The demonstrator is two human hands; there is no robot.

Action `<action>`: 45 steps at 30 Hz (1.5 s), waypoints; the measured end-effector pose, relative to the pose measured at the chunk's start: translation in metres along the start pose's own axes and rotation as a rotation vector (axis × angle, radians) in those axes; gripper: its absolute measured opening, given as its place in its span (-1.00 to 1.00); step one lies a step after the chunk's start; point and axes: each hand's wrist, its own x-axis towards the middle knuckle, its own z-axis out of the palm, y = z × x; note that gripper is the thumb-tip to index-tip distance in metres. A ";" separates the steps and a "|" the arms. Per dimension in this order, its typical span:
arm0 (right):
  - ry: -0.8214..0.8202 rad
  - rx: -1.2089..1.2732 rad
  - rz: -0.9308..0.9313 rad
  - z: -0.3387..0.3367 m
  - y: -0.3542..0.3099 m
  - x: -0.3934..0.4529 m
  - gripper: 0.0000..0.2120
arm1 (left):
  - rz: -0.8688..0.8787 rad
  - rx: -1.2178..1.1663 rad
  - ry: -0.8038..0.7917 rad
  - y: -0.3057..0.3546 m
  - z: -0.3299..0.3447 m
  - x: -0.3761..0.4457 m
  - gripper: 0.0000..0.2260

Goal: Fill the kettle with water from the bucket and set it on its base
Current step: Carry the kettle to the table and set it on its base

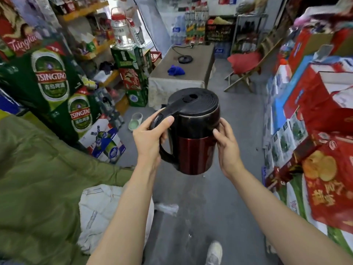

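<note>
Kettle [193, 131] is carried in mid-air above the floor, lid closed. Left hand [150, 136] grips its handle; right hand [227, 142] steadies its side. Base [185, 59] sits near the table's [200, 64] far edge. Risk: a tilted kettle may spill; missing the base's centre leaves it unseated.

The large green cardboard beer carton [50, 77] at left reads "TSINGTAO" across its printed bottle label. The smaller green carton [80, 113] below it shows the same word, and the red carton [23, 42] above bears a cursive "Tsingtao", partly cut off.
</note>
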 end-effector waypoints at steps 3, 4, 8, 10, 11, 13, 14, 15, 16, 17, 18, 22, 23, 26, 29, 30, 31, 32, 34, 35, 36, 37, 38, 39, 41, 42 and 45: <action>0.010 0.000 0.024 -0.020 -0.006 0.050 -0.55 | -0.022 -0.005 -0.019 -0.017 0.038 0.038 -0.79; 0.015 -0.011 0.022 -0.027 -0.008 0.067 -0.53 | -0.025 -0.013 -0.026 -0.023 0.050 0.050 -0.80; 0.022 -0.045 0.017 -0.050 -0.020 0.136 -0.49 | -0.023 -0.030 -0.029 -0.046 0.098 0.105 -0.74; 0.027 -0.056 0.012 -0.057 -0.025 0.168 -0.56 | -0.016 -0.031 -0.029 -0.055 0.120 0.133 -0.71; 0.025 -0.064 0.010 -0.062 -0.026 0.186 -0.59 | -0.016 -0.031 -0.028 -0.061 0.132 0.148 -0.71; 0.021 -0.087 0.018 -0.070 -0.027 0.220 -0.62 | -0.023 -0.032 -0.030 -0.072 0.153 0.177 -0.75; 0.021 -0.093 0.025 -0.074 -0.026 0.238 -0.65 | -0.027 -0.034 -0.039 -0.078 0.164 0.193 -0.77; 0.019 -0.090 0.035 -0.078 -0.026 0.257 -0.68 | -0.032 -0.035 -0.046 -0.084 0.174 0.208 -0.78; 0.020 -0.084 0.046 -0.080 -0.025 0.275 -0.70 | -0.040 -0.035 -0.046 -0.092 0.183 0.225 -0.78; 0.024 -0.080 0.055 -0.084 -0.025 0.295 -0.70 | -0.046 -0.035 -0.046 -0.099 0.192 0.242 -0.76; 0.033 -0.076 0.062 -0.087 -0.024 0.314 -0.69 | -0.049 -0.033 -0.048 -0.106 0.202 0.261 -0.73; 0.081 -0.064 0.077 -0.097 -0.020 0.391 -0.59 | -0.063 -0.037 -0.059 -0.133 0.240 0.332 -0.71; 0.091 -0.057 0.091 -0.100 -0.020 0.410 -0.58 | -0.074 -0.047 -0.060 -0.137 0.250 0.348 -0.73; 0.133 -0.038 0.106 -0.110 -0.022 0.466 -0.58 | -0.090 -0.064 -0.064 -0.152 0.281 0.395 -0.71; 0.135 -0.028 0.119 -0.121 -0.022 0.523 -0.58 | -0.082 -0.059 -0.064 -0.173 0.311 0.441 -0.60; 0.135 -0.024 0.125 -0.125 -0.022 0.542 -0.59 | -0.078 -0.057 -0.060 -0.180 0.320 0.456 -0.59; 0.133 -0.029 0.130 -0.129 -0.021 0.563 -0.59 | -0.073 -0.054 -0.052 -0.187 0.330 0.472 -0.60; 0.124 -0.030 0.137 -0.133 -0.019 0.584 -0.59 | -0.069 -0.051 -0.041 -0.194 0.340 0.486 -0.62; 0.108 -0.025 0.146 -0.143 -0.016 0.626 -0.58 | -0.059 -0.045 -0.020 -0.208 0.361 0.515 -0.64; 0.098 -0.027 0.152 -0.149 -0.014 0.648 -0.58 | -0.049 -0.039 -0.008 -0.213 0.372 0.529 -0.65; 0.088 -0.024 0.166 -0.153 -0.013 0.670 -0.58 | -0.043 -0.024 0.009 -0.219 0.383 0.543 -0.64; 0.074 -0.021 0.181 -0.158 -0.013 0.693 -0.58 | -0.043 -0.010 0.028 -0.225 0.396 0.560 -0.65; 0.062 -0.013 0.186 -0.161 -0.013 0.712 -0.57 | -0.044 -0.004 0.047 -0.231 0.405 0.573 -0.66; 0.051 -0.007 0.187 -0.164 -0.012 0.730 -0.57 | -0.043 -0.003 0.066 -0.236 0.412 0.585 -0.66; 0.023 0.000 0.199 -0.169 -0.011 0.772 -0.55 | -0.038 -0.012 0.102 -0.248 0.428 0.614 -0.68; 0.003 0.002 0.206 -0.170 -0.010 0.792 -0.54 | -0.034 -0.019 0.121 -0.253 0.435 0.628 -0.69; -0.034 0.006 0.234 -0.168 -0.005 0.847 -0.58 | -0.025 -0.041 0.167 -0.265 0.453 0.669 -0.70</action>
